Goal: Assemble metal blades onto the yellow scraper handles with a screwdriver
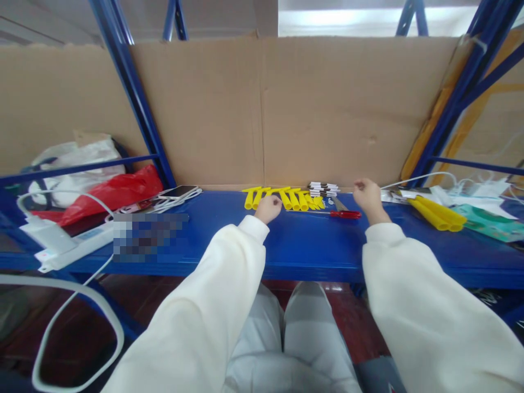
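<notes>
A row of yellow tubes [292, 200] with T-shaped ends lies along the back of the blue shelf. My left hand [269, 209] is closed in front of that row and covers part of it; whatever its fingers may hold is hidden. Small yellow pieces [314, 202] sit just right of the tubes, and a stack of white-and-dark parts [323, 189] is behind them. A red-handled screwdriver [346, 214] points left, beside a grey tapered piece [339, 204]. Right of these, my right hand [367, 197] is raised with curled fingers; I cannot make out anything in them.
On the right lie more yellow tubes [438, 213], a green packet [491, 221] and white cables. To the left are a phone [178, 191], a white power strip [77, 245] and a red bag [114, 194]. Cardboard [327, 109] walls the back between blue posts [139, 103].
</notes>
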`<state>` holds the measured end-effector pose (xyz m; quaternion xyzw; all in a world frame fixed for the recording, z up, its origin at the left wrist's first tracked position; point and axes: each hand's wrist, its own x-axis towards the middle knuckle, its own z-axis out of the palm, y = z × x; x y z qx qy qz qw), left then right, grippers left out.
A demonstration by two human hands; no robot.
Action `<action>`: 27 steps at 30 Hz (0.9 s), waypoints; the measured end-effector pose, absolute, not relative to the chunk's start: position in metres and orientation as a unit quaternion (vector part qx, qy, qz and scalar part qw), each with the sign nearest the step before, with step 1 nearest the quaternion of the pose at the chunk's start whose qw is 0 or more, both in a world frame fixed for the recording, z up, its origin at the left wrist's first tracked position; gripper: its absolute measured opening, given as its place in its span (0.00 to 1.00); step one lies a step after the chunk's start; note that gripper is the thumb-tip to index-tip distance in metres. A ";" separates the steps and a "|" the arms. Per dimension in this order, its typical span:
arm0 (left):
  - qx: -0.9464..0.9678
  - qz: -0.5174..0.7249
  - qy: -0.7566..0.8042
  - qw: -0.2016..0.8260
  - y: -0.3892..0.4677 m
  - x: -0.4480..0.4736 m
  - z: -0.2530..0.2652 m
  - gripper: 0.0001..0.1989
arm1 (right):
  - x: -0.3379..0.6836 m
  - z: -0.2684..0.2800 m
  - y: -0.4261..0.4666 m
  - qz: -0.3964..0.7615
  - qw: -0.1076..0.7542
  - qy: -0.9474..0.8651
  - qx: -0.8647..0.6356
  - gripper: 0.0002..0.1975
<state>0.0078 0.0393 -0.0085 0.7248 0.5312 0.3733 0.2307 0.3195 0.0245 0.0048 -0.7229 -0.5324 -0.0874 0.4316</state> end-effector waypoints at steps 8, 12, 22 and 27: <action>0.587 0.385 0.701 0.128 0.047 -0.035 -0.005 0.19 | 0.316 -0.016 0.029 -0.056 0.384 -0.611 -0.690 0.16; 0.565 0.334 0.734 0.175 0.058 -0.042 -0.012 0.21 | 0.317 -0.019 0.032 -0.053 0.376 -0.626 -0.681 0.15; 0.518 0.421 0.727 0.162 0.069 -0.048 -0.018 0.18 | 0.323 -0.027 0.041 -0.046 0.380 -0.638 -0.668 0.14; 0.451 0.567 0.663 0.188 0.080 -0.047 -0.022 0.13 | 0.329 -0.031 0.047 -0.047 0.399 -0.641 -0.653 0.13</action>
